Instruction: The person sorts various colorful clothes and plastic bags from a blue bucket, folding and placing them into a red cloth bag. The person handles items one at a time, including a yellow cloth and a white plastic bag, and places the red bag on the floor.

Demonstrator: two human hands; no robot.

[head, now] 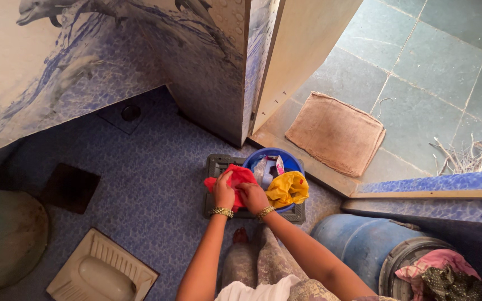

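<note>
Both hands grip the red cloth point(235, 177) — left hand point(223, 192) and right hand point(252, 195) side by side, fingers closed, blue basin point(288, 160) just beyond.

In my left hand point(223, 193) and right hand point(252, 196) I hold a soft red cloth point(235, 177). Just past my grip is a smooth, shiny blue plastic tub point(285, 159), with a crumpled yellow cloth point(288, 188) in it. Under the tub is a dull grey plastic stool point(217, 165). My wrists wear shiny gold metal bangles point(221, 212). Farther out lies a rough brown cloth mat point(336, 132). The floor tiles point(157, 178) below look bumpy and matt.
</note>
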